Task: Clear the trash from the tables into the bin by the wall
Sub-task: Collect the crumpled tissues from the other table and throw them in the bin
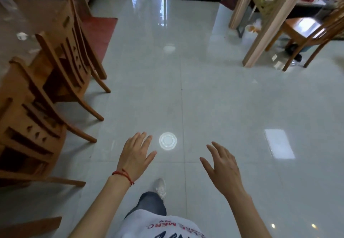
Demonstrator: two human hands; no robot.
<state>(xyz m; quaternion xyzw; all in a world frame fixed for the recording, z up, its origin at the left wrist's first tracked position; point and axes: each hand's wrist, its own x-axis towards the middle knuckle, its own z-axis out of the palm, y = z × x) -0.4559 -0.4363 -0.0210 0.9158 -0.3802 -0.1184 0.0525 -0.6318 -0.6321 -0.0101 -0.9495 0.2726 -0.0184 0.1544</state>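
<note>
Two hands: both bare, spread palm-down above the glossy pale-grey tiled floor (214, 92)
Left hand (136, 156): fingers splayed wide, grip empty; red string bracelet (123, 174) on the wrist
Right hand (222, 165): fingers splayed wide, grip empty
Round white plastic lid (167, 140): flat on the floor, just beyond the left hand's fingertips, between the two hands
Brown wooden chairs (55, 81): in a row at left, pushed against a glass-topped tabletop (16, 32)
Light wooden table leg (260, 38): far right, another chair beside it
White sneaker (160, 187): on the floor below the hands
</note>
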